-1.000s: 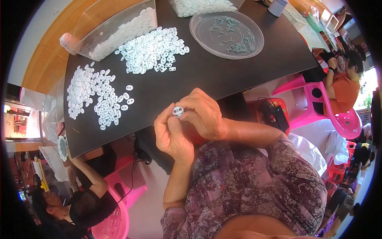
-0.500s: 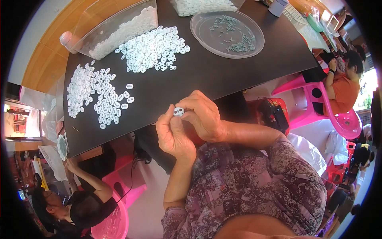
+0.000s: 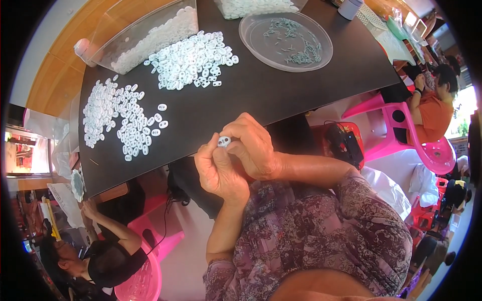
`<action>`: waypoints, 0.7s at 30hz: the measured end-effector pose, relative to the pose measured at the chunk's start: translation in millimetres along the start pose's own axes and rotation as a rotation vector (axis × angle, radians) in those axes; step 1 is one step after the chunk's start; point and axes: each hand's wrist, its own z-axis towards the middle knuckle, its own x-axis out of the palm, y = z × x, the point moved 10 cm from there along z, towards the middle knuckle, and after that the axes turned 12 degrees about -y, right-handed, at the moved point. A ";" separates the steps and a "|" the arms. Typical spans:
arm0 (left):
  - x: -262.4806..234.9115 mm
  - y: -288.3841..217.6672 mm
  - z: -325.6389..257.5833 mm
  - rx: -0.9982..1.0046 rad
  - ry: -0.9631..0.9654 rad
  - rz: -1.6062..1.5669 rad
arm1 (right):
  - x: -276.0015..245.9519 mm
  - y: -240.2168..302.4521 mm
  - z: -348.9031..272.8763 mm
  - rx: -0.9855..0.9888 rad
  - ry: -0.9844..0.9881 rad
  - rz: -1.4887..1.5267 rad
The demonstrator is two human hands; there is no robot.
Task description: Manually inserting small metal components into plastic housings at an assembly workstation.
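Between the fingertips of both hands sits a small white oval plastic piece (image 3: 224,141) with dark openings in its face. My left hand (image 3: 219,173) pinches it from the left with thumb and forefinger. On its other side, the curled fingers of my right hand (image 3: 255,150) grip the same piece. Both hands are just off the table's near edge. To their left on the table lies a loose group of similar white ovals (image 3: 135,128), and farther back a dense heap of white pieces (image 3: 188,60). A round clear tray (image 3: 256,55) holds thin grey-green bits (image 3: 304,52).
A clear bin (image 3: 113,37) of white pieces stands at the back left of the dark table (image 3: 301,90). A white container (image 3: 350,9) is at the back right. One person (image 3: 95,256) sits at lower left, another (image 3: 434,113) at right. Pink chairs (image 3: 384,123) stand nearby.
Both hands remain together on the white piece, which has tilted slightly between the fingertips. The whole view has shifted very slightly; the heaps look the same.
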 end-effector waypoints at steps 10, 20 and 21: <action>0.3 -2.2 2.2 0.134 0.004 0.144 | 3.6 -3.8 -0.8 -0.014 -0.022 -0.028; 30.1 5.9 42.2 0.320 0.204 0.528 | -26.8 -44.4 37.2 0.050 0.123 -0.191; 34.7 9.6 50.2 0.369 0.235 0.618 | -33.5 -50.1 50.0 0.044 0.108 -0.248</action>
